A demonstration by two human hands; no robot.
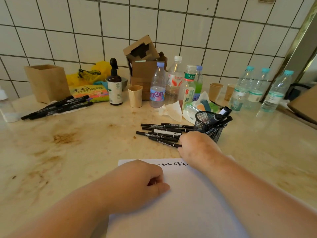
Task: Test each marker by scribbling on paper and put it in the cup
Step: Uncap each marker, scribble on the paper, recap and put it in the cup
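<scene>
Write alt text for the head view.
A person's right hand reaches into a pile of black markers beside a mesh cup holding several, while the left hand rests on scribbled paper.

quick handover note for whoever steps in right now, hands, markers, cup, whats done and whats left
Left hand: loosely curled, resting on the paper, holding nothing visible.
Right hand: at the near end of the marker pile; grip hidden.
Mesh cup: right of the pile, a few markers in it.
Done: one row of scribbles on the paper's top edge.
Left: the pile, maybe also the second marker bunch at far left.
</scene>
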